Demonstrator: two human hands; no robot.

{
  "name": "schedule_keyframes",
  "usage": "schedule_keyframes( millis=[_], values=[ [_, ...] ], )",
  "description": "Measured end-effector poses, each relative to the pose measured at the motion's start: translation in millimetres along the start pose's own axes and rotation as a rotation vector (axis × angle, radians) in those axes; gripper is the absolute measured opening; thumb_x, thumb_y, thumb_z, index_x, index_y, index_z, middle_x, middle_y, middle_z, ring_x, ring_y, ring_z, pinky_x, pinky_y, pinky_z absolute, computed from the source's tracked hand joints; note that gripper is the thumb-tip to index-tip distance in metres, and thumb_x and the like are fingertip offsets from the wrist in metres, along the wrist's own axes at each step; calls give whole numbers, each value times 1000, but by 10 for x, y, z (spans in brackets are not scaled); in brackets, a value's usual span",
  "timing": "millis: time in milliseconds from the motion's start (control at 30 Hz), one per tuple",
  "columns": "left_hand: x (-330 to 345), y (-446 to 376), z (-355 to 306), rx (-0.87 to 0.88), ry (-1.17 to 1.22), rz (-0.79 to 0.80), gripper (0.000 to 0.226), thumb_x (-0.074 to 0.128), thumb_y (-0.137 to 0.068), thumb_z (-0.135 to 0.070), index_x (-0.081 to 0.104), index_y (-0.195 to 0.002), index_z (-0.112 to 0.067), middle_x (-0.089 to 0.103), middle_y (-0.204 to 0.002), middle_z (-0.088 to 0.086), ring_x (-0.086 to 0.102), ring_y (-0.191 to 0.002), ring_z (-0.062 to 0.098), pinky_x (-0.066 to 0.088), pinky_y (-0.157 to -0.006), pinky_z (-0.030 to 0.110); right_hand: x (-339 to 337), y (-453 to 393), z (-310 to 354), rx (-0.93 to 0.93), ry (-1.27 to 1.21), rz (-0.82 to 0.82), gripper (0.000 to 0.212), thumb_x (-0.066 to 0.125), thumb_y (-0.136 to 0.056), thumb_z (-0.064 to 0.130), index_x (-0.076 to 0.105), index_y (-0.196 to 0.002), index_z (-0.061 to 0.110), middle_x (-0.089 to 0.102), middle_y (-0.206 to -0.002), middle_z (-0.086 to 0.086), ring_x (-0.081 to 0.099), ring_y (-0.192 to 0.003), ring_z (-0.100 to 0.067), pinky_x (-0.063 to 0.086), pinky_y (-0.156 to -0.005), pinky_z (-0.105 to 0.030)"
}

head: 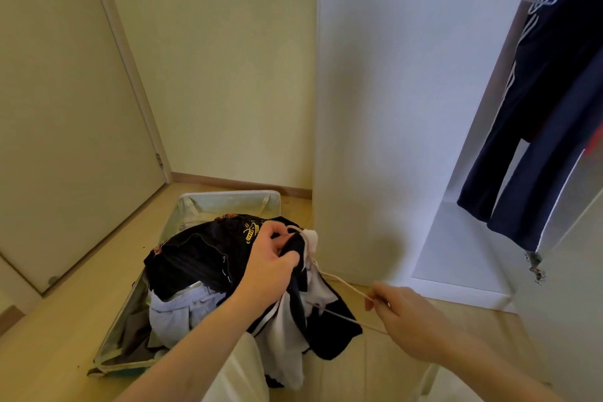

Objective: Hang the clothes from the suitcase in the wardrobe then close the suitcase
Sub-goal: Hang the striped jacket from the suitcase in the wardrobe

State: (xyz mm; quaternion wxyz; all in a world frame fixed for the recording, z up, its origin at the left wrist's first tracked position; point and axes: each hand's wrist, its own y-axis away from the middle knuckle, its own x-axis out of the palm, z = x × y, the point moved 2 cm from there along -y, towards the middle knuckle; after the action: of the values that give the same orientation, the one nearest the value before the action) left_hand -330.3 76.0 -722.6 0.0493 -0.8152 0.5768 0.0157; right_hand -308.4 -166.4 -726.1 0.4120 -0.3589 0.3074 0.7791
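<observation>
An open pale suitcase (228, 197) lies on the floor, heaped with clothes. On top sits a black garment (202, 254) with yellow print; a light blue piece (176, 313) lies under it. My left hand (270, 261) grips the black garment's edge and holds it up beside a white cloth (287, 346). My right hand (404, 316) pinches a cream hanger (346, 287) that reaches into the garment. The white wardrobe (391, 108) stands open at right with dark navy striped clothes (548, 114) hanging inside.
A closed beige door (65, 108) fills the left. Wooden floor (49, 352) surrounds the suitcase. The wardrobe's base shelf (463, 258) is low at right, and a wardrobe door edge with a hinge (535, 266) juts in at far right.
</observation>
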Motion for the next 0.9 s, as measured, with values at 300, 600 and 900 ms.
schedule_keyframes(
  millis=[300,600,900],
  values=[
    [377,40,-1036,195,-256,318,26,57,-90,-11,41,-92,-31,58,-72,-12,49,-56,9,44,-53,22,-6,50,-29,-41,-596,-336,61,62,-88,55,60,-72,-3,53,-62,-19,49,-57,-20,39,-60,-33],
    [442,114,-1564,423,-655,439,32,61,-87,-37,36,-107,-32,67,-89,-22,56,-66,16,48,-66,31,-145,96,147,-41,-1035,-450,63,64,-81,54,67,-72,-8,57,-66,-25,54,-61,-32,46,-57,-31],
    [-147,-541,-1621,760,-1208,299,34,42,-96,-56,62,-94,-28,59,-82,-13,53,-84,7,37,-89,30,-338,67,228,-174,-958,-438,91,63,-64,87,68,-75,-2,54,-70,-28,56,-64,-29,47,-65,-35]
  ],
)
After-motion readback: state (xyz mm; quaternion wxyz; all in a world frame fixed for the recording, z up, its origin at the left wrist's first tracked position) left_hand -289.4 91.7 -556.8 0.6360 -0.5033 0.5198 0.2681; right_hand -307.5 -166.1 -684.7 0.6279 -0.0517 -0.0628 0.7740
